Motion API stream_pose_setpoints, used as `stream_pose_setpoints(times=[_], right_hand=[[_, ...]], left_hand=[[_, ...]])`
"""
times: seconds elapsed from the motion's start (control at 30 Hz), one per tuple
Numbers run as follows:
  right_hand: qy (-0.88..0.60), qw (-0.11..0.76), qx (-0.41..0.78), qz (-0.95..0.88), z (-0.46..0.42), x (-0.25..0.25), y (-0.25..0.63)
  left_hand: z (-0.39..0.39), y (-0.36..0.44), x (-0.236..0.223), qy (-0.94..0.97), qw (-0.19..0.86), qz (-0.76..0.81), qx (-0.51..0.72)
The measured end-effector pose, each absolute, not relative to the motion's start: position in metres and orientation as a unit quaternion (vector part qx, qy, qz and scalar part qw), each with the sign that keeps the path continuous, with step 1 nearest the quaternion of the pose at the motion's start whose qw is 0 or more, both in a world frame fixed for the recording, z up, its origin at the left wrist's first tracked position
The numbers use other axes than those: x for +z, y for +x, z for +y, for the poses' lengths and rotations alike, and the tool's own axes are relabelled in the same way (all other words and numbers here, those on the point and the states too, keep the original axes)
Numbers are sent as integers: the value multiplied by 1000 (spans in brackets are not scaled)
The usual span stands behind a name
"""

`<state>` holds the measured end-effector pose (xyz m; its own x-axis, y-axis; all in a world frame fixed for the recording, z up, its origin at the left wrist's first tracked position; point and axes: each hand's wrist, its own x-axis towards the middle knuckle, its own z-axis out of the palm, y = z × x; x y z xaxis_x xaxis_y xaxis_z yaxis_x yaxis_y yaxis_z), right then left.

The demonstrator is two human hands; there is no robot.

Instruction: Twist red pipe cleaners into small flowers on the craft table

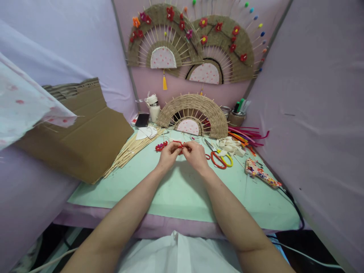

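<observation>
Over the middle of the table, my left hand [168,154] and my right hand [194,154] meet fingertip to fingertip. Both pinch a red pipe cleaner [178,142], whose bent end shows above the fingers; the rest of it is hidden by them. Just left of my left hand lie small red and purple pipe-cleaner flowers [161,146]. To the right of my right hand are scissors [218,159] with one red and one yellow handle loop. Behind the hands stands a fan of twine and thin sticks [195,104] with a pink-dotted half-round centre.
Thin wooden sticks [127,151] and a cardboard sheet [93,140] are at left. Cream ribbon [231,146], bright pipe cleaners [248,136] and a patterned glue gun [260,173] with a cord lie at right. A bottle [154,107] and phone [142,120] stand behind. Decorated fans [227,34] hang on the back wall.
</observation>
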<state>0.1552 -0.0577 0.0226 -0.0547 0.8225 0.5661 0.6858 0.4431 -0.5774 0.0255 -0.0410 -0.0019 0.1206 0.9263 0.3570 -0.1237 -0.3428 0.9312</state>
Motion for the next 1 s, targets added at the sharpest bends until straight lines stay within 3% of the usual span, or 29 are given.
stream_pose_setpoints(times=[0.5, 0.63, 0.87, 1.0], right_hand=[[-548, 299, 23, -781, -61, 28, 164], [-527, 326, 42, -784, -57, 26, 164], [-488, 451, 236, -709, -49, 21, 164], [-474, 479, 277, -685, -48, 20, 163]], left_hand=[[-45, 26, 1, 639, 421, 370, 527], [-40, 25, -3, 606, 433, 391, 541], [-36, 24, 0, 529, 469, 403, 582], [-37, 24, 1, 507, 482, 406, 588]])
